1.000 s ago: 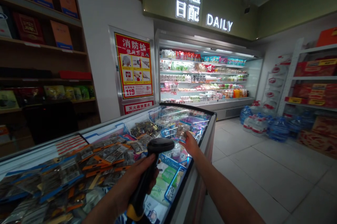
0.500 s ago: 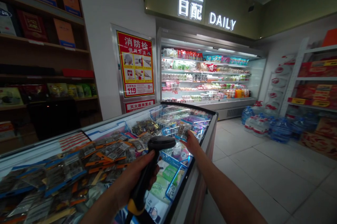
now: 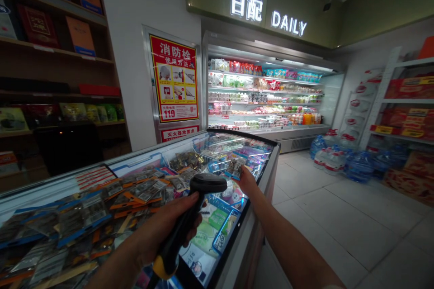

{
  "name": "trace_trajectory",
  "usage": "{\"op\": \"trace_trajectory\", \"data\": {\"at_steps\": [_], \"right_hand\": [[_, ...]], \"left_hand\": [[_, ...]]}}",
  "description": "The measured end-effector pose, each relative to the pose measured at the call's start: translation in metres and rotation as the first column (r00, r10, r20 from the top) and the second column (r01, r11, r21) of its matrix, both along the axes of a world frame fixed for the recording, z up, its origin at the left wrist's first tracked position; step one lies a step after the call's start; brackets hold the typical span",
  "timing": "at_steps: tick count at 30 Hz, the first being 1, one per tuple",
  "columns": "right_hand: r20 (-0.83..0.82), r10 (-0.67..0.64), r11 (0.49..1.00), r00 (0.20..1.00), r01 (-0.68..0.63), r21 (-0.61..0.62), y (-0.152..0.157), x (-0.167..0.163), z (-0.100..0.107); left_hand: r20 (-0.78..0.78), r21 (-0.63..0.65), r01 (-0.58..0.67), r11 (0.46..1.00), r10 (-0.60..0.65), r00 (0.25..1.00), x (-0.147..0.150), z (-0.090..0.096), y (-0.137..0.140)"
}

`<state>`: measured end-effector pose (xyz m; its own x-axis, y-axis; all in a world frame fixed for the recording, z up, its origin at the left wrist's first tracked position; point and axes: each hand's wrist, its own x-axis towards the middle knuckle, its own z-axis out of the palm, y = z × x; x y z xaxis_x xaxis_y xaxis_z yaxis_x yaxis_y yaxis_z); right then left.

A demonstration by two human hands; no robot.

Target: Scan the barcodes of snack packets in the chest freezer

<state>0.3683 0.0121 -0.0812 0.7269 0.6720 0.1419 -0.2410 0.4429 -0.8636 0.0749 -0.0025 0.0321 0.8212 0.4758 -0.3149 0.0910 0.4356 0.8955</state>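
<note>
My left hand is wrapped round the handle of a black and yellow barcode scanner, whose head points away from me over the freezer. Out in front, my right hand pinches a small snack packet with a printed label and a blue edge. The packet is held in front of the scanner's head, apart from it. Below both hands is the glass top of a chest freezer. Many small packets with orange or blue edges lie spread over its left part.
A lit open fridge with stocked shelves stands at the back. Large blue water bottles stand on the tiled floor at right, beside shelving with red boxes. A wooden shelf unit is on the left.
The view has shifted slightly. My left hand and the scanner's handle have moved a little lower left; both hands keep their hold on the scanner and the packet.
</note>
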Motion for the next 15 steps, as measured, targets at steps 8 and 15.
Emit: {"op": "trace_trajectory", "data": {"at_steps": [8,15], "right_hand": [[-0.017,-0.063,0.998,0.998,0.063,0.002,0.005,-0.005,-0.006],[-0.076,-0.015,0.999,0.997,0.017,0.027,0.005,-0.003,-0.018]], "left_hand": [[0.005,-0.004,-0.054,0.999,0.054,0.999,-0.003,0.002,0.007],[0.023,0.015,-0.094,0.995,0.094,0.995,-0.004,0.002,0.013]]}}
